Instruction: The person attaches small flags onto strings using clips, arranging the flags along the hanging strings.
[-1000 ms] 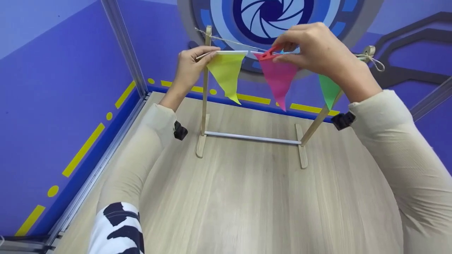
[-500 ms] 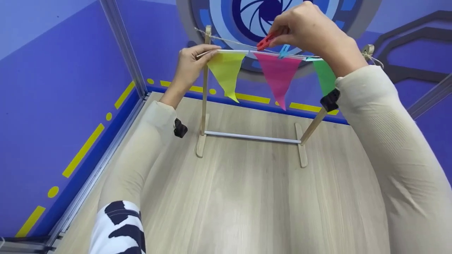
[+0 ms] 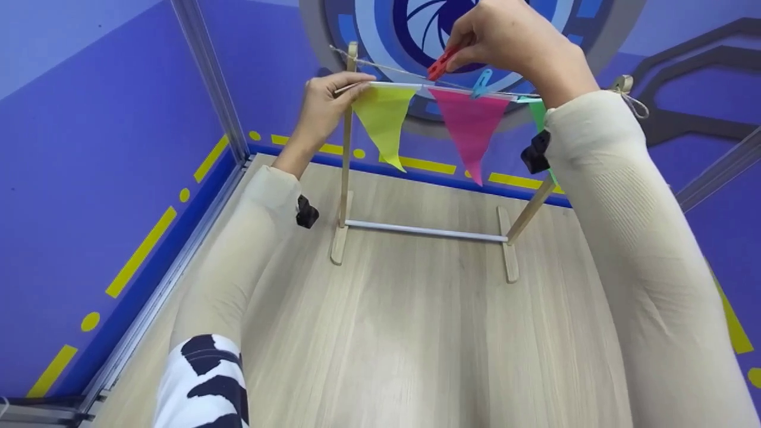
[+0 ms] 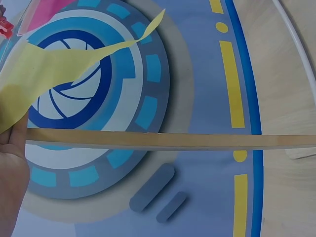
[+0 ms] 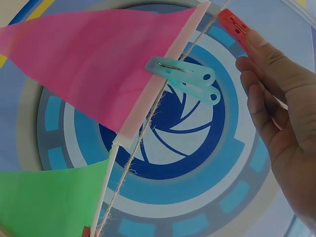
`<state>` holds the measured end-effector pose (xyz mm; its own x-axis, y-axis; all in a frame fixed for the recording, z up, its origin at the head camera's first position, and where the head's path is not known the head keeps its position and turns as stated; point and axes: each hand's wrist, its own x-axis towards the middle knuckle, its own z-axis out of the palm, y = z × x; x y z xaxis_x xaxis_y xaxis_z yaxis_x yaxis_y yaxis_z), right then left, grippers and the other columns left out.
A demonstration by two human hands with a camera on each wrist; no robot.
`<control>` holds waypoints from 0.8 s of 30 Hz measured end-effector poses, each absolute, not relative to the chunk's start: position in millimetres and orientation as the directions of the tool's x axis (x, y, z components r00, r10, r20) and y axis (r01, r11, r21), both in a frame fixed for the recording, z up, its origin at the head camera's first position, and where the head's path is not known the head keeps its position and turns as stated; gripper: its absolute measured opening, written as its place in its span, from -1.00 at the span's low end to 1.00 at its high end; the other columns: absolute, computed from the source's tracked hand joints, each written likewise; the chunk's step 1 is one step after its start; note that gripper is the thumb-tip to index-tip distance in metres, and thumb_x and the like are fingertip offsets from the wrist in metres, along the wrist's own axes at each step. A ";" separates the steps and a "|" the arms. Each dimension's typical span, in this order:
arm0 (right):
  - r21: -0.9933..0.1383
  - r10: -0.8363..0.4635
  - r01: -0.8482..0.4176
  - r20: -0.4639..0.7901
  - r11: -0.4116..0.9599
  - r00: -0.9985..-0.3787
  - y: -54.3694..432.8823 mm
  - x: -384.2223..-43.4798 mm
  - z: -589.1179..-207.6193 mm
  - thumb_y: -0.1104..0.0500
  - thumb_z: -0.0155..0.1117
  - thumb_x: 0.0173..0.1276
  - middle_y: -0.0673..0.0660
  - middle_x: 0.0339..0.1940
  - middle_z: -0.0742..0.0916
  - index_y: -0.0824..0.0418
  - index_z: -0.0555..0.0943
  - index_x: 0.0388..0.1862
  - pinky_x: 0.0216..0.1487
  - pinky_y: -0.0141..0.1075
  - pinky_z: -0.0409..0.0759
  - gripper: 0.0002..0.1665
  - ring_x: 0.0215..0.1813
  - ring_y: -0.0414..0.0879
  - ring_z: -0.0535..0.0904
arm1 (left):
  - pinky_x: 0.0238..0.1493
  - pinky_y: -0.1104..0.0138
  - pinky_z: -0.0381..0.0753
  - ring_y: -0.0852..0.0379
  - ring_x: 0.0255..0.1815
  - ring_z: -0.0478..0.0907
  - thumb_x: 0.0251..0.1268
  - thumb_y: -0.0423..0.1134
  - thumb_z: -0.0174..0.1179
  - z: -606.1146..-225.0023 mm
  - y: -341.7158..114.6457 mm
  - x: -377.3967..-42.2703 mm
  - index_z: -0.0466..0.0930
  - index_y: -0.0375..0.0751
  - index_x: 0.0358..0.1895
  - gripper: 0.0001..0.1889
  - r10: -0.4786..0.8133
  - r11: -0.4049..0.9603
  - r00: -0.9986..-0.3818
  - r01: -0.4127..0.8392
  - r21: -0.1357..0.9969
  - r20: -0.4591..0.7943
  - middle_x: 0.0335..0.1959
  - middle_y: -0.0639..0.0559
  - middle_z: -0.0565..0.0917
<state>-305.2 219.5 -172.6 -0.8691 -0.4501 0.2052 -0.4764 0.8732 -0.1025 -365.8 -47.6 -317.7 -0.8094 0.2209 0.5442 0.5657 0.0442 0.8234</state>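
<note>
My left hand [image 3: 326, 110] pinches the white top edge of the yellow pennant [image 3: 385, 122] at its left corner, beside the left wooden post. In my right hand [image 3: 514, 32] a red clothespin [image 3: 441, 64] is pinched between thumb and fingers. It points down-left at the twine [image 5: 143, 131], close over the gap between the yellow and pink pennants. A light blue clothespin [image 5: 185, 74] clips the pink pennant [image 5: 103, 59] to the twine at the middle of its top edge. Further right hangs a green pennant [image 5: 54, 197], partly hidden by my right arm in the head view.
The wooden stand has a left post [image 3: 346, 142], a right post [image 3: 532, 211] and a pale crossbar [image 3: 425, 230] low between them. It stands on a wood-grain table [image 3: 416, 333]. A blue-purple wall [image 3: 89, 148] with a round emblem rises behind and at the left.
The red clothespin has come up off the pink pennant and shifted left with my right hand, uncovering the light blue clothespin. My left hand keeps its hold on the yellow pennant.
</note>
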 end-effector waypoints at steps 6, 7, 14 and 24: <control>-0.095 -0.432 -0.453 0.184 0.886 -0.883 213.0 -310.7 -171.0 0.10 0.22 0.51 0.25 -0.03 0.74 0.25 0.74 0.08 0.26 -0.04 0.59 -0.66 -0.01 0.12 0.61 | 0.10 0.31 0.66 0.11 -0.01 0.73 0.41 -0.29 0.25 -319.6 -45.7 -367.5 0.77 -0.32 0.01 -0.76 0.238 0.018 -0.802 0.568 0.823 0.548 -0.06 -0.08 0.79; -0.094 -0.432 -0.453 0.180 0.886 -0.883 211.5 -311.5 -171.0 0.10 0.22 0.51 0.25 -0.03 0.74 0.25 0.74 0.08 0.26 -0.04 0.59 -0.66 -0.01 0.12 0.61 | 0.10 0.31 0.66 0.12 -0.01 0.73 0.41 -0.29 0.25 -319.8 -45.6 -367.6 0.77 -0.30 0.00 -0.77 0.239 0.016 -0.801 0.569 0.822 0.549 -0.07 -0.08 0.79; -0.106 -0.434 -0.451 0.151 0.886 -0.888 200.3 -315.2 -171.5 0.10 0.23 0.50 0.23 0.01 0.75 0.22 0.74 0.11 0.25 -0.06 0.60 -0.66 0.00 0.09 0.64 | 0.11 0.31 0.66 0.12 -0.04 0.73 0.41 -0.27 0.25 -318.9 -46.0 -368.3 0.79 -0.25 -0.01 -0.78 0.236 0.028 -0.800 0.573 0.819 0.552 -0.08 -0.07 0.79; -0.131 -0.485 -0.505 0.158 0.853 -0.860 189.1 -324.3 -180.2 0.11 0.25 0.48 0.24 0.00 0.78 0.25 0.75 0.07 0.23 -0.10 0.62 -0.67 -0.01 0.08 0.68 | 0.10 0.32 0.66 0.11 -0.05 0.72 0.42 -0.29 0.23 -316.3 -44.0 -367.1 0.78 -0.30 -0.01 -0.77 0.221 0.018 -0.823 0.540 0.841 0.524 -0.06 -0.09 0.78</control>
